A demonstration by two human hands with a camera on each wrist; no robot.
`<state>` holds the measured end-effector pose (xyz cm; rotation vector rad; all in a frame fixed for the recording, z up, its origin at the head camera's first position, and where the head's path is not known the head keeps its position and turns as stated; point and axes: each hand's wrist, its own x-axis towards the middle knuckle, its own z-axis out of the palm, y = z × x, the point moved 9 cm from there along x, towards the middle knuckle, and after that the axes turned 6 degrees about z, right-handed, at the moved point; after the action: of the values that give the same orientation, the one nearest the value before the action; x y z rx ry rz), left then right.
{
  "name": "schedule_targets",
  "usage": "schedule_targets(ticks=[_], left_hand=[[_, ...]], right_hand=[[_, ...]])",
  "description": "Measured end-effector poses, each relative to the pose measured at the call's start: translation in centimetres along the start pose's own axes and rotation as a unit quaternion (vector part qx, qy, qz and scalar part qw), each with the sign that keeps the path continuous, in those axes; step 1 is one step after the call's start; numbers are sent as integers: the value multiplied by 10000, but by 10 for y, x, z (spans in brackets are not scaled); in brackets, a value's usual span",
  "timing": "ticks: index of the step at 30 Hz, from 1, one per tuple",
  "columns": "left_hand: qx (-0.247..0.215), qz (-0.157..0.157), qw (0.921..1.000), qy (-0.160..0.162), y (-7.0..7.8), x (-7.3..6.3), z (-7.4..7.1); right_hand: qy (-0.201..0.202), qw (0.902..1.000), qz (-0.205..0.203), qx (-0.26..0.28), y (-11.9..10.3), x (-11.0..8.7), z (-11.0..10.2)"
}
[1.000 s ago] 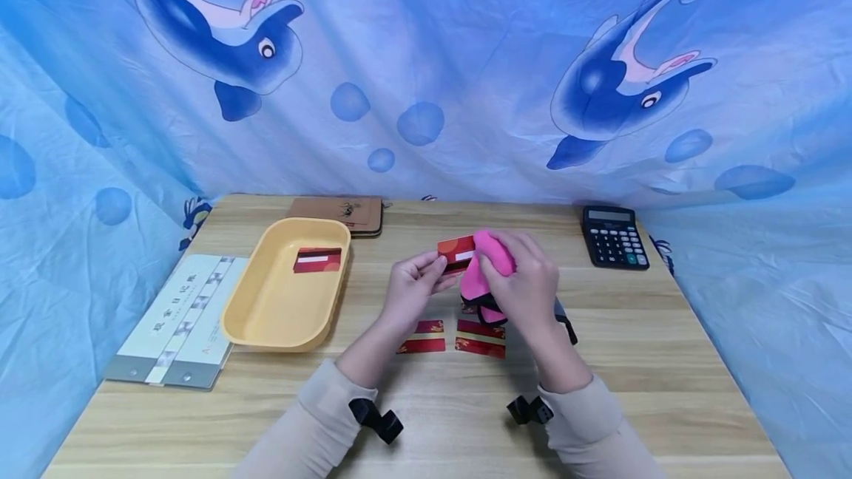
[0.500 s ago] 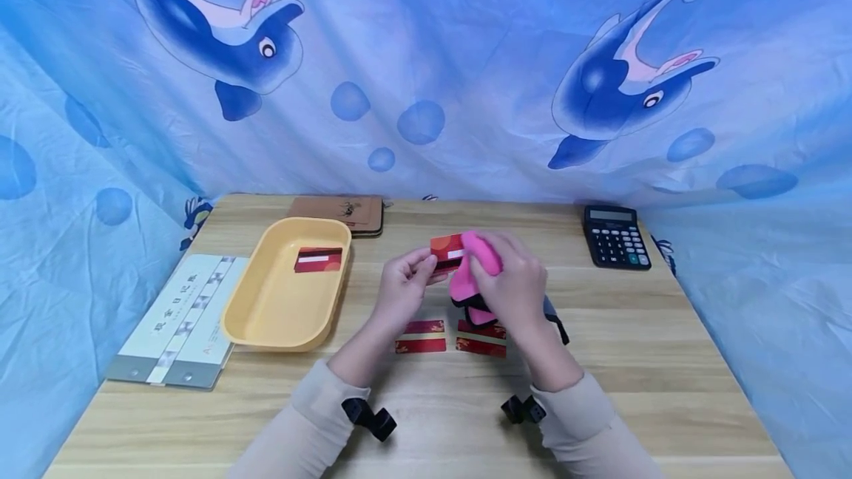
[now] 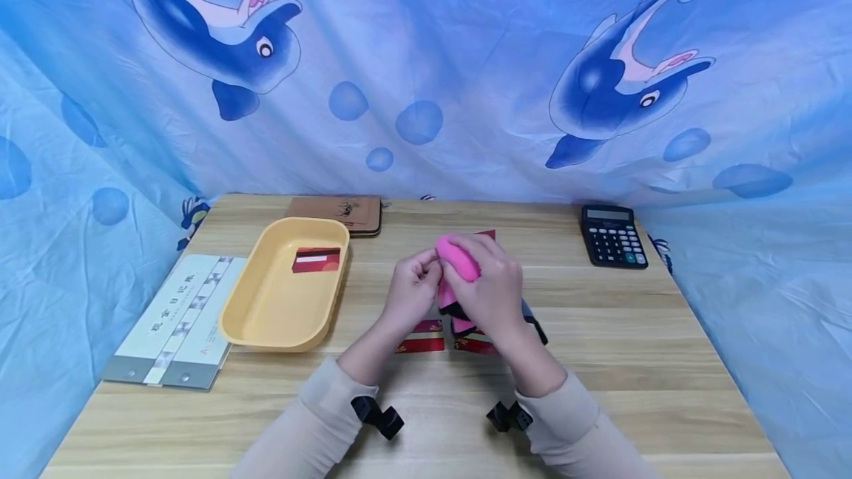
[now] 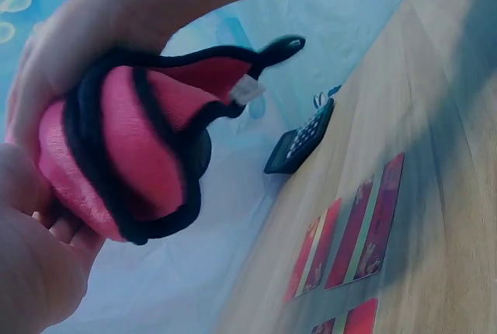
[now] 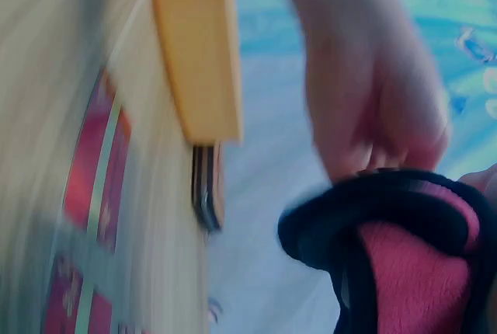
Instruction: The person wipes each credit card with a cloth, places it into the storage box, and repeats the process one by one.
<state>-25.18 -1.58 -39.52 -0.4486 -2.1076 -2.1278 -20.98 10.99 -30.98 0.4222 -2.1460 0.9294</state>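
Observation:
My right hand [image 3: 492, 290] grips a bunched pink cloth [image 3: 459, 259] with black edging and a black loop. In the left wrist view the cloth [image 4: 151, 147] folds over on itself. My left hand [image 3: 411, 287] pinches at the cloth's left side, fingers curled, where the red card it holds is now mostly covered. A red edge [image 3: 488, 233] shows behind my right hand; whether it belongs to that card I cannot tell. Below the hands, red cards with pale stripes lie on the table, including a left card [image 3: 421, 344] and a partly covered right card [image 3: 474, 346].
A yellow basin [image 3: 286, 324] with a red card [image 3: 316, 260] in it stands on the left. Beside it lies a white and grey folder [image 3: 176, 320]; a brown notebook [image 3: 326, 211] sits behind. A black calculator [image 3: 614, 236] rests at the back right.
My right hand has moved left with the cloth, across the red card and up to the left fingers. The card's face, visible before, is now covered. The left hand has shifted only slightly.

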Motion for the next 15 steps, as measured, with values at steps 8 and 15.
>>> schedule_targets(ticks=[8,15], left_hand=[[70,5,10000,45,3,-1,-7],[-373,153,9991,113,8,-2,-17]], right_hand=[[97,9997,124,-196,8,-1,-8],[296,9971,632,-297,42,0,-26]])
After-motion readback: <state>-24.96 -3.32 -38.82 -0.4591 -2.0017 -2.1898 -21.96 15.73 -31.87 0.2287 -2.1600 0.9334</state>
